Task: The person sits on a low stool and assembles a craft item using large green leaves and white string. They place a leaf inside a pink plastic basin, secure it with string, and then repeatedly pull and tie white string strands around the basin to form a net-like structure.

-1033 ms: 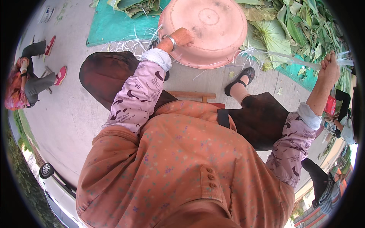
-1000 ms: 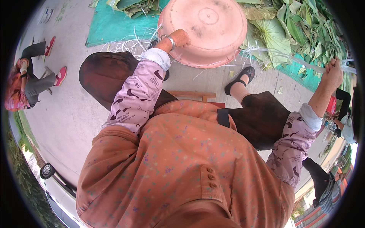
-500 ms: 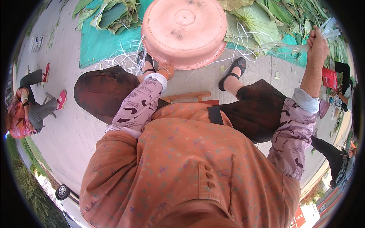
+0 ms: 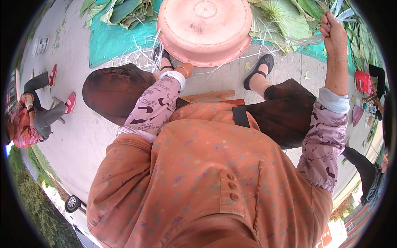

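Observation:
At the upper right, my raised right hand (image 4: 334, 35) is closed round a bunch of translucent white plastic strips (image 4: 305, 41). Some ends stick up past the fist, others trail left over the leaves. My left hand (image 4: 185, 70) rests at the near rim of an upturned pink basin (image 4: 204, 31), between my knees. Its fingers look curled, but what they hold is hidden. A thin white strand runs right from beside it along the basin's edge. More white strips (image 4: 138, 56) lie tangled to the left of the basin.
A teal sheet (image 4: 103, 45) lies under big green leaves (image 4: 128, 14) on the left and a spread leaf pile (image 4: 281, 20) on the right. Part of a wooden stool (image 4: 211, 96) shows beneath me. Another person (image 4: 31, 120) sits far left. A red bag (image 4: 363, 82) is at the right.
My right hand has moved up and slightly left with the strips. My left hand has shifted slightly right and stays by the basin's rim. The whole view has shifted slightly.

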Demonstrator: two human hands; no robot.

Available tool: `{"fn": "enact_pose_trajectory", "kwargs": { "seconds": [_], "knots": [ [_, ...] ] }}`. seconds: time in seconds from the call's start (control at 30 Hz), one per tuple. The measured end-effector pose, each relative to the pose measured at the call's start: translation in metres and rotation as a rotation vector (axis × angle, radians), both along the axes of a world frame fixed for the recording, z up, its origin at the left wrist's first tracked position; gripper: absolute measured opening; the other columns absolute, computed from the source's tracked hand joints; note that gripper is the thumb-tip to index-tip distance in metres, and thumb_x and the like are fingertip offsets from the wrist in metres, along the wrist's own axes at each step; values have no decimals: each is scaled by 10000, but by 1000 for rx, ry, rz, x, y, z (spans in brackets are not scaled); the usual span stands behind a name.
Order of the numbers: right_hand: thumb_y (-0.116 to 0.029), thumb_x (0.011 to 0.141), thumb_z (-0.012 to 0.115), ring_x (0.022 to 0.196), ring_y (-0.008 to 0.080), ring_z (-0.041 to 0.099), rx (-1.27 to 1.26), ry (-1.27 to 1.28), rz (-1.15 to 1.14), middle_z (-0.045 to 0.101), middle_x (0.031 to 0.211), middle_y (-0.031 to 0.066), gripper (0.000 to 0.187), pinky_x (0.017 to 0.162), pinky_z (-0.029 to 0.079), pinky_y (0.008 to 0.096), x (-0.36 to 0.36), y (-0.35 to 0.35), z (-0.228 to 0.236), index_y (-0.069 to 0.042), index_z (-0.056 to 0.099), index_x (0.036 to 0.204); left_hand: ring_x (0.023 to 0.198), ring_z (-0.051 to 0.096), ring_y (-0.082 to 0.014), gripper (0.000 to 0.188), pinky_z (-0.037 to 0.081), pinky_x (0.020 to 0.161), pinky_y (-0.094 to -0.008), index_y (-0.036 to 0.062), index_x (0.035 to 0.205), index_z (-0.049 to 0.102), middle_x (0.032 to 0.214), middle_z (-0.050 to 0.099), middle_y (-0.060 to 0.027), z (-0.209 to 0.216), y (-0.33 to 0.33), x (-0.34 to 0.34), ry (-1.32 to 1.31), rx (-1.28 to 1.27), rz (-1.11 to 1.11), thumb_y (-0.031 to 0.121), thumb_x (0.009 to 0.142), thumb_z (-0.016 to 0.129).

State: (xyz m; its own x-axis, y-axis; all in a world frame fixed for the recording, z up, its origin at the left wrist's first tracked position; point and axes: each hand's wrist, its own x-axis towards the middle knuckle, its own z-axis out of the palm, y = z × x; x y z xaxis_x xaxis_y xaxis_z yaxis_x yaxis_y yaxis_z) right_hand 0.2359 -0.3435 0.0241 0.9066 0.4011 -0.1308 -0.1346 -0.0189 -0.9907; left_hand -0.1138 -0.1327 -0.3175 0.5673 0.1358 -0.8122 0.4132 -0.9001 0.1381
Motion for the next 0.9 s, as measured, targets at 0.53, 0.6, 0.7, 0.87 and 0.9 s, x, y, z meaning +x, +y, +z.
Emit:
{"fn": "enact_pose_trajectory", "kwargs": {
  "seconds": [0.53, 0.6, 0.7, 0.87, 0.9],
  "knots": [
    [-153, 852, 549, 436, 30, 223, 67, 257, 140, 315, 535, -69, 113, 382, 179, 186, 7, 17, -26, -59, 518, 796, 417, 468, -134, 180, 387, 414, -295, 65, 847, 575, 616, 544, -39, 11, -48, 28, 37, -756, 264, 233, 785, 555],
    [-133, 830, 570, 396, 31, 197, -38, 264, 152, 259, 469, -86, 179, 360, 157, 190, -9, 26, -18, -107, 463, 688, 408, 383, -70, 158, 324, 387, -225, 82, 790, 552, 562, 456, 21, 34, -48, 48, 3, -1033, 597, 240, 808, 549],
    [-155, 831, 551, 385, 44, 217, -236, 286, 367, 299, 474, -66, 185, 361, 159, 224, -19, 31, -35, 13, 576, 904, 436, 309, -39, 188, 246, 390, -183, 69, 866, 548, 570, 415, 46, 113, -39, 81, -364, -1320, 953, 244, 884, 482],
    [-283, 892, 454, 424, 53, 310, -547, 444, 666, 517, 575, 2, 327, 360, 230, 193, -67, 43, -68, 16, 569, 955, 496, 335, -39, 211, 258, 439, -171, 51, 873, 543, 581, 411, 46, 180, -28, 109, -995, -1217, 1001, 228, 914, 437],
    [-292, 894, 450, 466, 54, 342, -501, 501, 681, 569, 685, 43, 337, 378, 256, 181, -78, 46, -68, 18, 565, 964, 505, 341, -39, 215, 263, 450, -168, 50, 872, 542, 581, 407, 47, 187, -28, 109, -1009, -1200, 980, 229, 916, 432]
  ]
}}
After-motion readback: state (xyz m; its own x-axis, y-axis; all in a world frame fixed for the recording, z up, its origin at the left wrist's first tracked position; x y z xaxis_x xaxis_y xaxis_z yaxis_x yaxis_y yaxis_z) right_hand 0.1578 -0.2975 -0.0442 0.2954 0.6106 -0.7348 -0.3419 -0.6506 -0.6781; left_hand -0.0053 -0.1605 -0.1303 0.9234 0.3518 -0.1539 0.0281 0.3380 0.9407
